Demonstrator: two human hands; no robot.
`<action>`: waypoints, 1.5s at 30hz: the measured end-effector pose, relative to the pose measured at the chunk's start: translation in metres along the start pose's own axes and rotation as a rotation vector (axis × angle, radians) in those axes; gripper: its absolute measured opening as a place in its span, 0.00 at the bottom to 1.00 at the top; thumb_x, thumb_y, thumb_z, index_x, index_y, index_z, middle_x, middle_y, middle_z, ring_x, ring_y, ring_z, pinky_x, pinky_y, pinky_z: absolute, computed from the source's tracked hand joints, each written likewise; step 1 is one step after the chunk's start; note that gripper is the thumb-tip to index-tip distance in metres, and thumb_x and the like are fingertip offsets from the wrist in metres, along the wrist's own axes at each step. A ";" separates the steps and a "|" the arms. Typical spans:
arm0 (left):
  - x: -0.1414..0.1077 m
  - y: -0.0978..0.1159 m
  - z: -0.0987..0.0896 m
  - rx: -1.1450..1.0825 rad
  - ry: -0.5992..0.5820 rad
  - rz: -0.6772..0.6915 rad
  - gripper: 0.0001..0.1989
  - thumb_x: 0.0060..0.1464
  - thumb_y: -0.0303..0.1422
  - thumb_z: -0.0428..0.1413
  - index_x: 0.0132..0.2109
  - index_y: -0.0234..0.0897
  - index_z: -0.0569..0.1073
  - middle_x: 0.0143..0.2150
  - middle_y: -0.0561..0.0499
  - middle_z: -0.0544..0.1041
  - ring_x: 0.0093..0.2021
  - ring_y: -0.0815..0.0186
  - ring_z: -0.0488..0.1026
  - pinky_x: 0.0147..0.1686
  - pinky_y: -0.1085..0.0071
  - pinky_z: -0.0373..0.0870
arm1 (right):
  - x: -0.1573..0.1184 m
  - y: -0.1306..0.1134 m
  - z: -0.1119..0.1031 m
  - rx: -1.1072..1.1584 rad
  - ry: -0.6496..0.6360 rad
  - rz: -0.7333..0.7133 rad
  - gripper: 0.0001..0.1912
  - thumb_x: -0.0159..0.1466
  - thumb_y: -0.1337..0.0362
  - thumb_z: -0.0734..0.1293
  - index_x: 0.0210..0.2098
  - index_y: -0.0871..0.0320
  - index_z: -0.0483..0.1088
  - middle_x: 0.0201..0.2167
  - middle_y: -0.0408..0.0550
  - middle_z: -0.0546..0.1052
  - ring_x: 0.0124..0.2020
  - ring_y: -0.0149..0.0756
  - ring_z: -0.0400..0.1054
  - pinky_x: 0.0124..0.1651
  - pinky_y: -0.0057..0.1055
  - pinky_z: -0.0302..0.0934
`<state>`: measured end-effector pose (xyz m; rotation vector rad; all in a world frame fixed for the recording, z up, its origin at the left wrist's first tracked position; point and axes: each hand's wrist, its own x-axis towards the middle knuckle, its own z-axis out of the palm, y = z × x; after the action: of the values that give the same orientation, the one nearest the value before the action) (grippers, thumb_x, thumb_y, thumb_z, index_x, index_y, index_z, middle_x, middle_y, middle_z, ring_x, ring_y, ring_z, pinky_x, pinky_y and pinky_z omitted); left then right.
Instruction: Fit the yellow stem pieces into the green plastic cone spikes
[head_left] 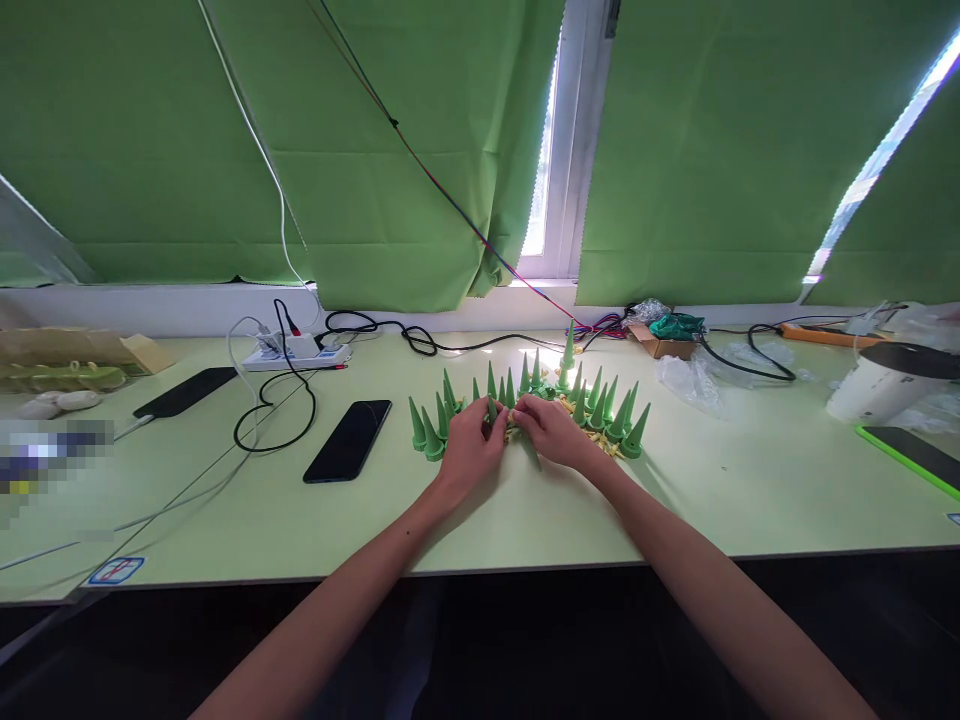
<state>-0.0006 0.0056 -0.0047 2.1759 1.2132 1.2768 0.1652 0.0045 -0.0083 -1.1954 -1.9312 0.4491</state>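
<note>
Over the counter (262, 525), the left hand (472, 445) has its grip closed around a green cone (492, 409), while the right hand (553, 430) meets it with fingertips drawn together, whether on anything I cannot tell. The work looks partway along: many standing cones (635, 437) spread in a loose arc around the hands, yet yellow bits (604, 444) lie scattered among them and the held cone seems unfinished.

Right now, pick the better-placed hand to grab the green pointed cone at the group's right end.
Right, probably: the right hand is nearer that green pointed cone; the left hand sits beyond it, farther left.
</note>
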 end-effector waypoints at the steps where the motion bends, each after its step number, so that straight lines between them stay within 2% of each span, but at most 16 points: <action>1: 0.000 0.000 0.000 0.003 0.000 0.001 0.09 0.60 0.37 0.51 0.34 0.37 0.69 0.31 0.51 0.75 0.26 0.68 0.69 0.28 0.70 0.66 | 0.000 0.001 0.000 -0.005 0.000 -0.004 0.12 0.67 0.62 0.58 0.27 0.55 0.60 0.22 0.40 0.66 0.24 0.31 0.57 0.30 0.28 0.49; 34: -0.001 0.001 0.000 -0.010 -0.022 -0.005 0.09 0.60 0.37 0.52 0.35 0.36 0.70 0.31 0.50 0.75 0.25 0.68 0.70 0.29 0.70 0.67 | 0.000 0.003 0.001 -0.049 -0.008 -0.029 0.15 0.68 0.62 0.58 0.24 0.56 0.55 0.20 0.38 0.61 0.23 0.29 0.52 0.29 0.28 0.45; 45: -0.002 0.000 0.001 -0.010 -0.040 0.016 0.11 0.60 0.39 0.52 0.35 0.36 0.70 0.31 0.52 0.75 0.23 0.71 0.67 0.27 0.71 0.65 | 0.000 0.004 0.002 -0.117 -0.010 -0.026 0.17 0.70 0.62 0.56 0.23 0.56 0.55 0.20 0.41 0.64 0.23 0.30 0.54 0.29 0.28 0.46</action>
<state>0.0003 0.0043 -0.0059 2.1972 1.1742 1.2369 0.1660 0.0066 -0.0121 -1.2429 -2.0028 0.3331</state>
